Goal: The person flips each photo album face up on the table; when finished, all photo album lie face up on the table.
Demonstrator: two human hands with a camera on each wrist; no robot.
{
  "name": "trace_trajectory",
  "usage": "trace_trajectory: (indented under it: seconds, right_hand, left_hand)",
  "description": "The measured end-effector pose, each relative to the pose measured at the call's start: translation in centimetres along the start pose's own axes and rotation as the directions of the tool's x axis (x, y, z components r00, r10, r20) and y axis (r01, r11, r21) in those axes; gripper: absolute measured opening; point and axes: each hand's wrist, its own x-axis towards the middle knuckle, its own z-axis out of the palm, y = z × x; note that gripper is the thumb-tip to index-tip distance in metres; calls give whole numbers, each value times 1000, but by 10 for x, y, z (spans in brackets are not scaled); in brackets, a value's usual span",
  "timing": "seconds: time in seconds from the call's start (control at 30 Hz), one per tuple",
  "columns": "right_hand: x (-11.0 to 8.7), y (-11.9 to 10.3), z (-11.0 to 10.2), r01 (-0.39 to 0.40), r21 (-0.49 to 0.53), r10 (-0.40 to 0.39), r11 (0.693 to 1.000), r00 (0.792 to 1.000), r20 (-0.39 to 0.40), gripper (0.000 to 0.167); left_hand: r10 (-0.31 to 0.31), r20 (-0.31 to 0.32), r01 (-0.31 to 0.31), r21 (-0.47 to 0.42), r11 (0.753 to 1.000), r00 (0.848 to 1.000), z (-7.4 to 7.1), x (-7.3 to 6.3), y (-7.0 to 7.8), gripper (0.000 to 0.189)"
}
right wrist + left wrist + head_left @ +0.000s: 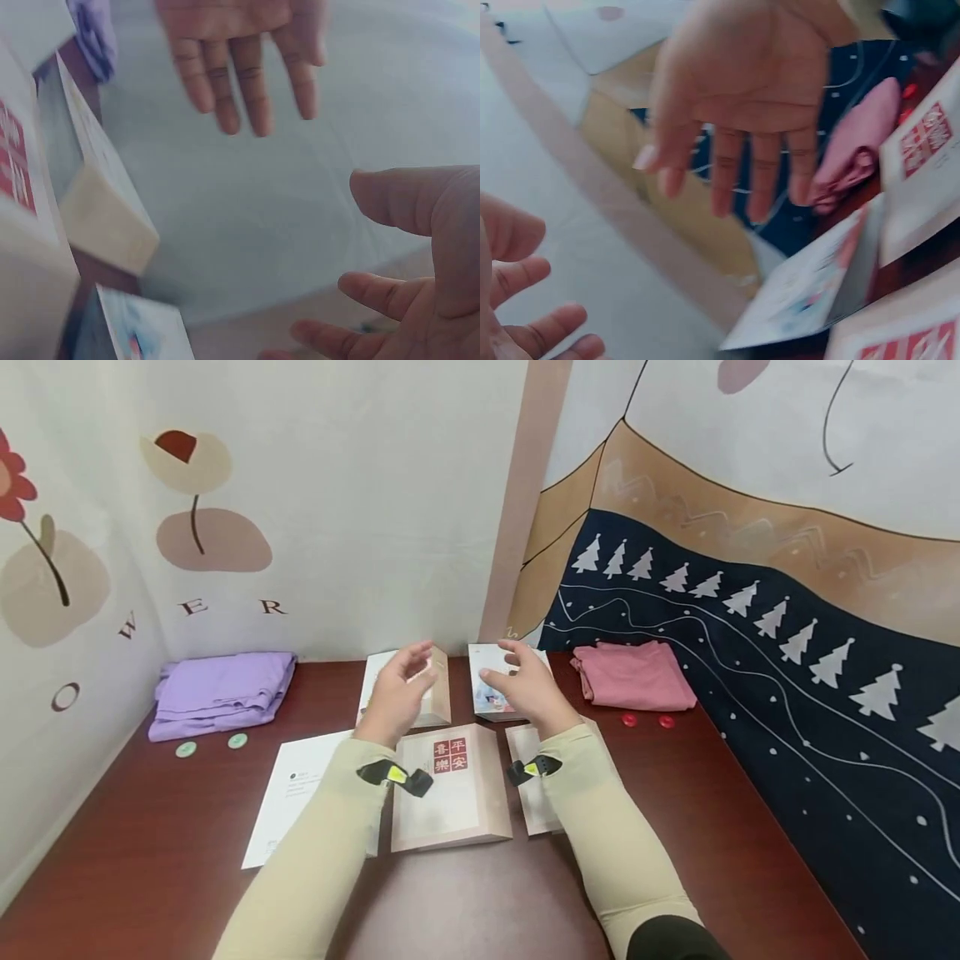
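My left hand [397,697] hovers over the back-left book [439,697], fingers loosely bent and holding nothing. Facing it, my right hand [536,689] hangs over the back-right book [489,693], which has a blue picture on its cover. Both wrist views show the palms turned toward each other with the fingers spread and air between them. Below the hands, a thick book with red square characters [450,802] lies in the front middle. A white book [296,802] is to its left, partly behind my left sleeve. Another book [540,806] is partly covered by my right forearm.
A folded purple cloth [225,693] lies at the back left with two green buttons [186,749] before it. At the back right is a folded pink cloth [633,677] with two red buttons [629,720]. Printed curtains [375,527] rise behind the brown table [172,860].
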Motion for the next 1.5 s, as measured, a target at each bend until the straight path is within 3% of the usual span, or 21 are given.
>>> trace_trajectory:
  seconds: [0.2, 0.37, 0.47, 0.6, 0.73, 0.87, 0.93, 1.07, 1.23, 1.37, 1.5]
  right_hand:
    - [-4, -11, 29, 41, -2, -41, 999, 998, 42, 69]
    - [9, -15, 53, 29, -43, -25, 999, 996, 90, 70]
    - [19, -16, 63, 5, -53, 2, 999, 989, 145, 74]
    - [30, -13, 74, -69, -2, 68, 998, 978, 198, 73]
    - [38, -9, 85, -127, -8, 126, 992, 968, 217, 74]
    - [44, -6, 91, -137, -76, 153, 988, 952, 264, 77]
    - [46, -4, 92, -148, -69, 162, 987, 942, 294, 79]
    - [49, -1, 91, -154, -57, 165, 986, 936, 311, 81]
    - [49, 1, 88, -155, -103, 180, 983, 932, 314, 83]
    - [48, 4, 86, -190, -60, 199, 980, 922, 331, 85]
    - [48, 6, 86, -212, -26, 207, 977, 914, 349, 87]
  left_hand:
    - [-17, -80, 21, 56, 998, 997, -48, -1, -5, 53]
    - [-92, -122, 108, 126, 986, 988, -75, 5, -24, 54]
    - [-157, -90, 171, 178, 969, 984, -87, 9, -37, 56]
    - [-252, 5, 244, 230, 942, 968, -99, 16, -49, 62]
    - [-331, 110, 280, 330, 901, 937, -104, 22, -56, 67]
    - [-403, 183, 286, 456, 843, 897, -106, 29, -63, 70]
    - [-432, 198, 301, 473, 828, 880, -106, 34, -65, 69]
    - [-467, 197, 338, 463, 819, 862, -102, 41, -66, 69]
    - [-460, 211, 289, 540, 791, 863, -97, 46, -65, 72]
    - [-417, 214, 201, 631, 750, 883, -97, 44, -66, 76]
    - [-399, 219, 169, 656, 736, 890, -100, 41, -65, 80]
